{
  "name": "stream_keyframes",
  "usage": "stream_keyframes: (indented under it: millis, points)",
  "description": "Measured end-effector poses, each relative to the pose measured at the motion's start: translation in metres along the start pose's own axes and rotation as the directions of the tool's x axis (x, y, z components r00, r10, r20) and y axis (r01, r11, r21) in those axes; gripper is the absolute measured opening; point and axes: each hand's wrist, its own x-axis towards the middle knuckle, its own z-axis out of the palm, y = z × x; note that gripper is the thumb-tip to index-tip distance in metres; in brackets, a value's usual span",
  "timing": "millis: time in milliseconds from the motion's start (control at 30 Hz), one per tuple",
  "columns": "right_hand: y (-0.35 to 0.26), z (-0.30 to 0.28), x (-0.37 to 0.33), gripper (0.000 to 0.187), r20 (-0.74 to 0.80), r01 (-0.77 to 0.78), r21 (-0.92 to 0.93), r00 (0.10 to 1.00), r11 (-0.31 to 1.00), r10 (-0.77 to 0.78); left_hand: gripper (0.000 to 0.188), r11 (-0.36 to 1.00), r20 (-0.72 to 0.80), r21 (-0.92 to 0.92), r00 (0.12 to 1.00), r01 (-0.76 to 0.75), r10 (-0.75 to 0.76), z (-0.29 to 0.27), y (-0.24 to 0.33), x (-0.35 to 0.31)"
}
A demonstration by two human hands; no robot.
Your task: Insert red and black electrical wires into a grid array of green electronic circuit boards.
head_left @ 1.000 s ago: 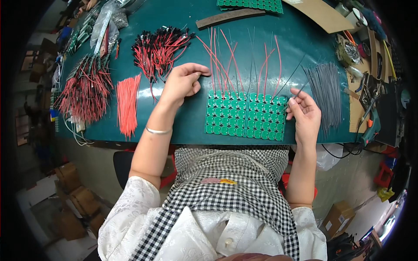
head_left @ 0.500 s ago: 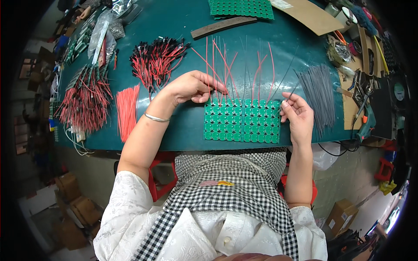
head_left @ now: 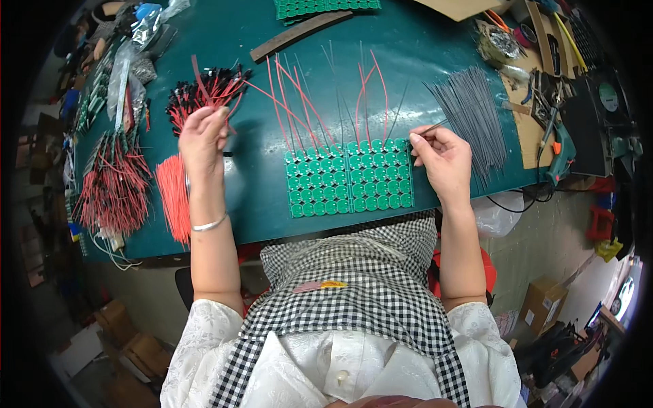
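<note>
A red wire is pinched in the closed fingertips of the left hand, by which the black-and-red leads are partly hidden. A dark wire is clamped between thumb and forefinger of the right hand, just beside the green board, which is laid mid-table near the front edge. Beyond the board a bar is seen, with red strips left and grey wires right.

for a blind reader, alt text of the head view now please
A person's right hand pinches a dark wire beside a green circuit panel with red wires along its far edge. The left hand hovers near red-and-black leads.
</note>
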Motion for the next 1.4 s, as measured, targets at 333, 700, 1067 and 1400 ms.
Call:
stream_keyframes:
  millis: [333, 700, 1067, 1400]
  points:
    - [0.001, 0.003, 0.004, 0.008, 0.049, -0.043, -0.191, 0.997, 0.981, 0.054, 0.011, 1.0, 0.391, -0.01, 0.921, 0.003, 0.001, 0.102, 0.021, -0.138]
    - [-0.004, 0.005, 0.006, 0.012, 0.044, 0.015, -0.347, 0.999, 0.938, 0.001, 0.007, 0.941, 0.397, 0.336, 0.913, -0.05, -0.093, 0.127, -0.029, -0.142]
    - [-0.002, 0.003, 0.007, 0.014, 0.035, 0.046, -0.382, 0.999, 0.923, -0.035, 0.01, 0.946, 0.463, 0.306, 0.885, -0.112, -0.045, 0.164, -0.014, -0.132]
    - [-0.008, 0.003, 0.008, 0.014, 0.062, 0.048, -0.387, 0.998, 0.921, -0.025, 0.011, 0.945, 0.408, 0.322, 0.909, -0.058, -0.083, 0.175, -0.019, -0.131]
